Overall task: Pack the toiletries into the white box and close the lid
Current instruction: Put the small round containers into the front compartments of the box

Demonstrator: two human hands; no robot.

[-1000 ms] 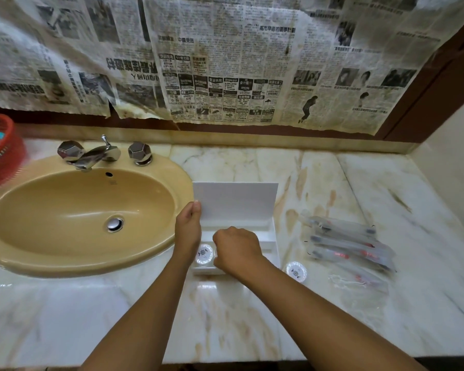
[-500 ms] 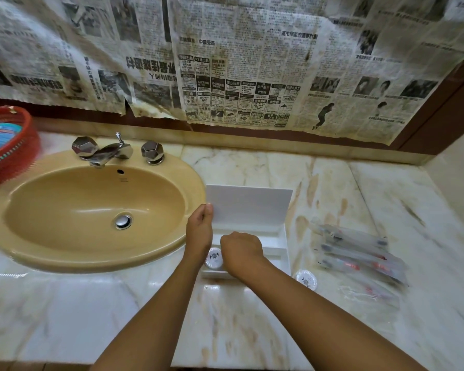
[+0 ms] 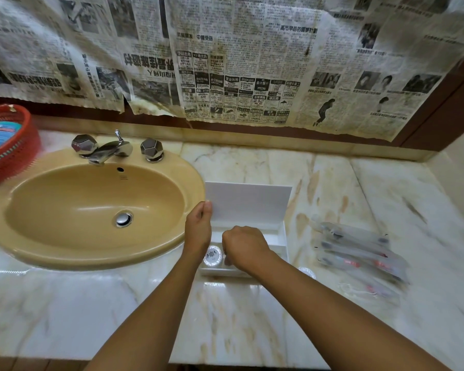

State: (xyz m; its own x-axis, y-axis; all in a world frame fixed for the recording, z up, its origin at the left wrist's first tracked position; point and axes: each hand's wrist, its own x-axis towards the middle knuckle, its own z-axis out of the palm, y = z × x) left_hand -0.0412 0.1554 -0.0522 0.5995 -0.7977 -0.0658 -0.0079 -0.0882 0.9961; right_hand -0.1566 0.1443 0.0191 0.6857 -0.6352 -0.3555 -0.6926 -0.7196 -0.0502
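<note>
The white box [image 3: 281, 243] stands open on the marble counter, its lid [image 3: 248, 206] upright. My left hand [image 3: 198, 228] pinches the lid's left edge. A round wrapped soap [image 3: 212, 256] lies in the box's near left corner. My right hand [image 3: 245, 247] hovers over the box's front part with curled fingers; what is under them is hidden. Another round wrapped soap [image 3: 307, 271] lies on the counter just right of the box. Several wrapped toothbrush packets [image 3: 359, 250] lie farther right.
A yellow sink [image 3: 91, 210] with a chrome tap [image 3: 107, 149] sits left of the box. A red basket [image 3: 8, 145] stands at the far left. Newspaper [image 3: 239, 62] covers the wall behind. The counter's front edge [image 3: 225, 365] runs below my arms.
The view has shifted slightly, so the scene sits a little lower and to the right. My right hand stays over the box's front part and my left hand keeps its hold on the lid.
</note>
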